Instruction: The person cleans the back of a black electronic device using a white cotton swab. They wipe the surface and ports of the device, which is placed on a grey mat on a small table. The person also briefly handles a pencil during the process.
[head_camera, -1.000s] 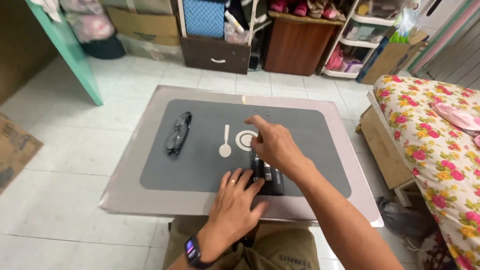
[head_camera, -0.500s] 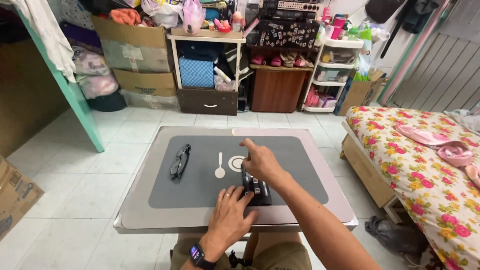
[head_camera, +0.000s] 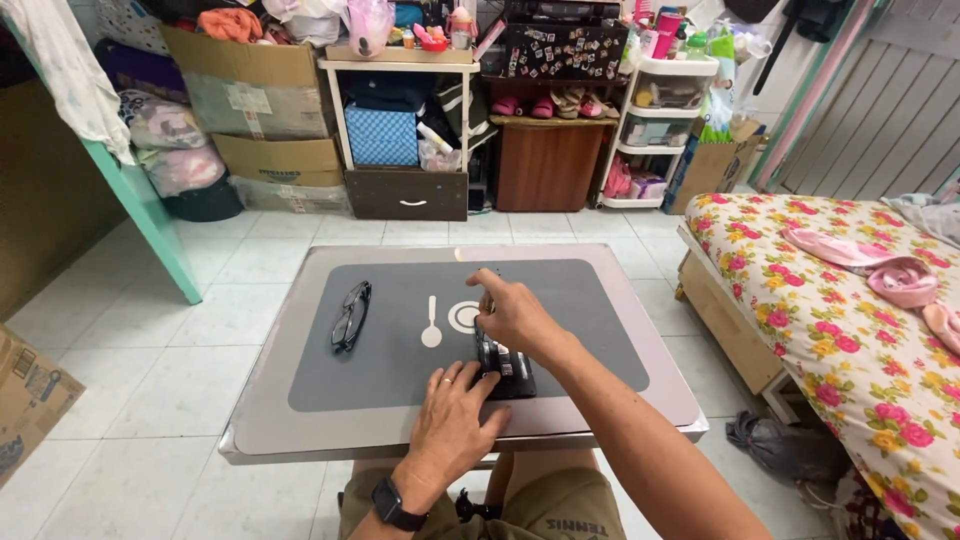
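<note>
Black case (head_camera: 508, 370) lies on the grey mat (head_camera: 580, 320), gripped by the right hand (head_camera: 515, 315); left hand (head_camera: 450, 415) rests flat beside it.

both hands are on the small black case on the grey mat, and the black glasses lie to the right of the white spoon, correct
Not quite. The head view shows the folded black glasses lying to the left of the small white spoon, not the right. Both the left hand and right hand are on the small black case on the grey mat.

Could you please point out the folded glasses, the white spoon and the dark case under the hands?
folded glasses (head_camera: 351, 315): head view, on the frame.
white spoon (head_camera: 431, 323): head view, on the handle.
dark case (head_camera: 516, 375): head view, on its top.
</note>
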